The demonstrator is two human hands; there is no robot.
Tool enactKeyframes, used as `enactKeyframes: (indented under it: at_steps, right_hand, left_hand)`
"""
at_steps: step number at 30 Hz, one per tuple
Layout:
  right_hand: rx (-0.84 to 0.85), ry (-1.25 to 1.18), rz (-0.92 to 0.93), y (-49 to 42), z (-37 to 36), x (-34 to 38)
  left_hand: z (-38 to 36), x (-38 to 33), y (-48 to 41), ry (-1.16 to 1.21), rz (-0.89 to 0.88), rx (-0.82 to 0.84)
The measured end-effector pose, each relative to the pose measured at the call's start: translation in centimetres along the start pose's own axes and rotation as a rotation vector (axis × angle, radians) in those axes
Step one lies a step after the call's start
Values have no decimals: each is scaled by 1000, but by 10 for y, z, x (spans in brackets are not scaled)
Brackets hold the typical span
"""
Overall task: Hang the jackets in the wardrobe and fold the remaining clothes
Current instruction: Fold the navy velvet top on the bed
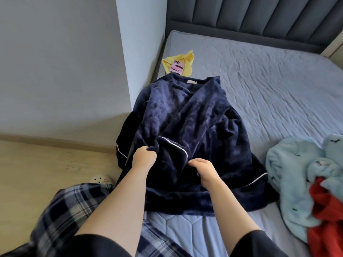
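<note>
Navy plush top [185, 112] lies spread front-up on the bed [259, 80], collar toward the headboard [259, 15], one side hanging off the bed's left edge. My left hand [143, 156] has its fingers [148, 153] curled round a fold of the white-piped sleeve. My right hand [205, 169] rests curled on the cloth beside it; I cannot tell whether it pinches or only presses. To fold cleanly I would bring the sleeve flat across the chest and pull the overhanging side onto the bed first. A yellow cloth [189, 59] with a phone [177, 67] on it sits just beyond the collar, so folding should go toward me. A pale blue fleece [289, 173] and a red garment [324, 210] wait heaped on the right, close to the hem.
</note>
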State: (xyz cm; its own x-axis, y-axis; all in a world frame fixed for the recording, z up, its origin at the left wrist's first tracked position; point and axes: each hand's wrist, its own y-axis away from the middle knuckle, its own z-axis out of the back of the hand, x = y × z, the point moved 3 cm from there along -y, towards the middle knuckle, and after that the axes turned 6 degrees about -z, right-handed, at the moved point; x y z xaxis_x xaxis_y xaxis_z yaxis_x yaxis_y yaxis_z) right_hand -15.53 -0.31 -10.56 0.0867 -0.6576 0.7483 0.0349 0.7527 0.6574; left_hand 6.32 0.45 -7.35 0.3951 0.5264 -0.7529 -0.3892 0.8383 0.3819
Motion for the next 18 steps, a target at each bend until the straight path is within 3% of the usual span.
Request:
enactKeyframes:
  at_steps: [3, 6, 8, 10, 13, 15, 18]
  right_hand:
    - [-75, -152, -88, -1, 2, 5]
    - [-1, -118, -63, 0, 1, 10]
    - [21, -188, 51, 2, 4, 15]
    - [74, -357, 102, 4, 10, 17]
    - [200, -339, -124, 5, 10, 6]
    - [272, -356, -272, 5, 9, -4]
    - [334, -410, -298, 7, 7, -10]
  left_hand:
    - [-2, -10, -1, -2, 63, 159]
    - [1, -16, 6, -10, -40, 351]
    - [13, -17, 2, -4, -92, 264]
    - [24, -18, -4, 112, -27, 165]
    - [18, -10, -4, 280, 174, 253]
    - [12, -6, -2, 221, 102, 282]
    - [-1, -6, 8, 21, -41, 413]
